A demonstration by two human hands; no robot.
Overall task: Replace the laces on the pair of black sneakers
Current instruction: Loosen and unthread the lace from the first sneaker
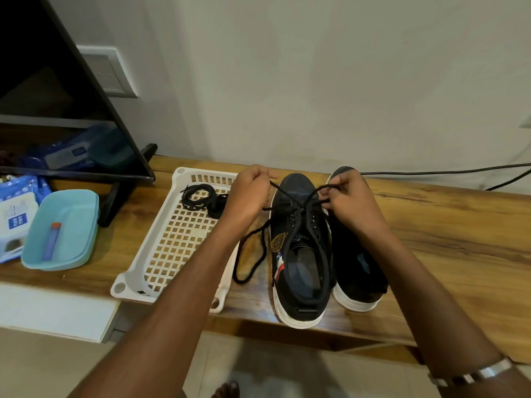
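Note:
Two black sneakers with white soles stand side by side on the wooden table (448,225), toes toward the wall. Over the left sneaker (298,254) a black lace (293,196) crosses near the toe eyelets. My left hand (250,193) pinches one end of that lace, and my right hand (347,196) pinches the other. A slack loop of the lace (250,257) trails on the table to the left of the shoe. My right forearm partly covers the right sneaker (356,268). A coiled black lace (201,199) lies in the white basket (161,254).
The white slotted basket sits left of the shoes. Further left are a teal plastic container (63,228) holding a small tube, blue wipe packs (14,216), and a TV (57,96) on its stand. A black cable (445,171) runs along the wall behind the shoes.

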